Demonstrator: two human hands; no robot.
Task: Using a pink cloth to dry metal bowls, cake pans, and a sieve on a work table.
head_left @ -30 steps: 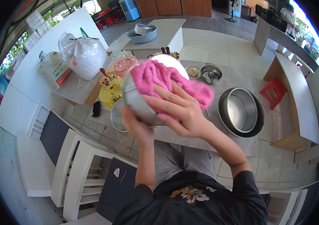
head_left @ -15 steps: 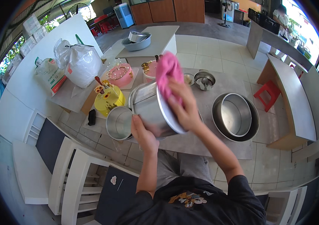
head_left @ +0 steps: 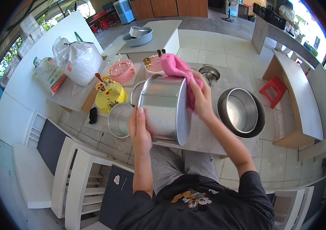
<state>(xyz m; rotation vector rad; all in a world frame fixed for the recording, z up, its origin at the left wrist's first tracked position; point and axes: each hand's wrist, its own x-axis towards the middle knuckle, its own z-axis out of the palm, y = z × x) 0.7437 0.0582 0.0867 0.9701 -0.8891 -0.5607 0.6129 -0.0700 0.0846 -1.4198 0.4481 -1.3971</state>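
Note:
A large round metal cake tin (head_left: 159,103) is held up over the table, tipped on its side with its flat base toward the right. My left hand (head_left: 140,130) grips its left edge, thumb on the outer wall. In my right hand (head_left: 203,97) is a pink cloth (head_left: 178,67), pressed against the tin's base and upper edge. Left of the tin stands a smaller empty cake tin (head_left: 120,120), and another tin's rim shows partly behind the held one. To the right, a cake tin (head_left: 241,113) sits inside a wider dark round pan (head_left: 260,120).
Beyond my left hand are a yellow cake (head_left: 111,99), a pink cake (head_left: 121,72) and another pink cake (head_left: 153,65). Small metal bowls (head_left: 209,73) lie at the table's far side. White chairs (head_left: 80,188) stand close on my left; a red stool (head_left: 273,92) is to the right.
The held tin has turned so more of its side wall faces me. My right hand and the cloth have shifted slightly right and down along its base.

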